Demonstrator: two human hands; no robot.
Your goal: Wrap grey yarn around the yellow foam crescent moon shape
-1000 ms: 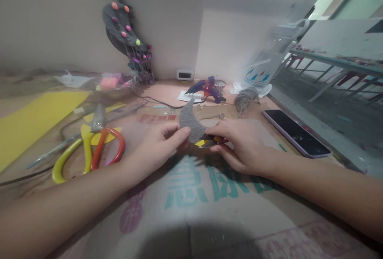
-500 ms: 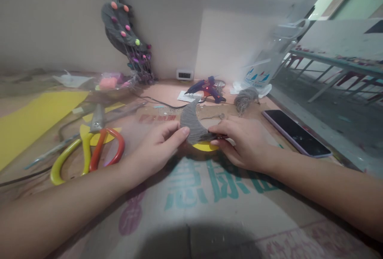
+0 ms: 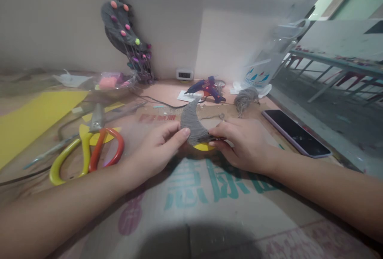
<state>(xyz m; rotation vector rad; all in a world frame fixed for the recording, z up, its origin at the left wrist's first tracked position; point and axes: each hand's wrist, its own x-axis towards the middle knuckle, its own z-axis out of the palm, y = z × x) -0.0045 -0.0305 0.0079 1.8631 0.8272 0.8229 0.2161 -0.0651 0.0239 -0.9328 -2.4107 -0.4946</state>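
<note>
A crescent moon (image 3: 192, 120) wound in grey yarn is held between my two hands above the cardboard, its upper tip pointing up. Bare yellow (image 3: 204, 146) shows along its lower edge. My left hand (image 3: 161, 141) pinches the crescent's left side between thumb and fingers. At the lower right end, my right hand (image 3: 243, 141) is closed with thumb and forefinger on the crescent; a small dark bit shows between those fingers, and I cannot make out what it is.
Scissors (image 3: 86, 147) with yellow and red handles lie left, near a yellow sheet (image 3: 38, 119). Behind are a glue gun (image 3: 206, 89) with a red light, a grey yarn bundle (image 3: 245, 100) and a decorated grey crescent (image 3: 119, 28) against the wall. A phone (image 3: 296, 132) lies right.
My right fingers have shifted slightly along the crescent's lower right end, and a little less of the yellow edge shows. My left hand keeps its pinch in the same place.
</note>
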